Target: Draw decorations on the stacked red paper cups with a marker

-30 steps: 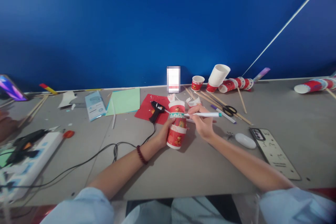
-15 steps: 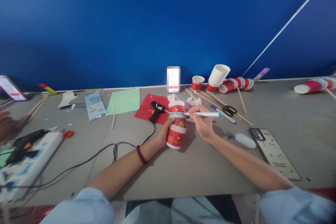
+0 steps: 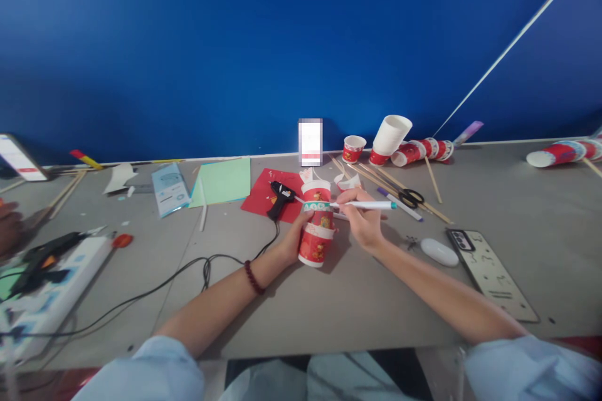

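My left hand (image 3: 292, 239) is closed round the left side of red patterned paper cups (image 3: 316, 252) joined in a column, held slightly tilted over the table. A teal-and-white band circles the column near its top, and a whitish band its middle. Between the fingers of my right hand (image 3: 363, 220) is a white marker (image 3: 371, 205) with a teal end; its other end meets the cups at the teal band. Just behind the cups, a black glue gun (image 3: 281, 198) lies on a red paper sheet (image 3: 258, 205).
Behind my right hand lie scissors (image 3: 411, 198), wooden sticks (image 3: 392, 182) and a purple-ended marker (image 3: 404, 205). Stacked white cups (image 3: 393, 133) stand by the wall. A phone (image 3: 493, 276) and white mouse (image 3: 439, 252) are at right. Left are a power strip (image 3: 70, 291) and another person's hand (image 3: 9, 225).
The marker has shifted very slightly along the teal band; my hands and the cups stay almost in place. At the far left, the other person's hand has moved a little.
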Tool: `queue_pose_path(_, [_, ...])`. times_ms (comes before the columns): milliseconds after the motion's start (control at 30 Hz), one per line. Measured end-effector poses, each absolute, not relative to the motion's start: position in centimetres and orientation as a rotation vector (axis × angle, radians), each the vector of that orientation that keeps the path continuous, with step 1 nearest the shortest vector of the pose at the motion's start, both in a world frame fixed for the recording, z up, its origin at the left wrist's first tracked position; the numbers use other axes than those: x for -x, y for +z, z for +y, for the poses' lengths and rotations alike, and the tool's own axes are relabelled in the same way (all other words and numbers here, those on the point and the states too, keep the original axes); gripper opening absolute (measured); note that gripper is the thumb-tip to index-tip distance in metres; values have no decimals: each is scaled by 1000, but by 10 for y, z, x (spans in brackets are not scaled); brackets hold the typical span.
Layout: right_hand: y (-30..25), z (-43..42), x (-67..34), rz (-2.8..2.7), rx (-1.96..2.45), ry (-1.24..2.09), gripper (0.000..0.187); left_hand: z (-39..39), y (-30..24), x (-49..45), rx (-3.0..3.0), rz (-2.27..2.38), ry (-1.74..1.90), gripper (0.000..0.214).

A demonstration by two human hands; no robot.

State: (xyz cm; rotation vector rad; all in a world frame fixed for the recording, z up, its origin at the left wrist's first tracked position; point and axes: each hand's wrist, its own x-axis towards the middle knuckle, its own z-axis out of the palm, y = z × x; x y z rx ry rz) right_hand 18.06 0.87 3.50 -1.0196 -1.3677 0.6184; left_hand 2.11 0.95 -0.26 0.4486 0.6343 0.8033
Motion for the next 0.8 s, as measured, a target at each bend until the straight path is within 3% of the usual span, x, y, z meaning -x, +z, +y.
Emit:
queue_pose_path(400, [28,15,-180,-1198,957,845,10,10,-7,-18,-452,615,798,43])
queue_pose_path(800, [37,14,-180,-1210,1051,778,9,10,1,-21,-421,632,815,41])
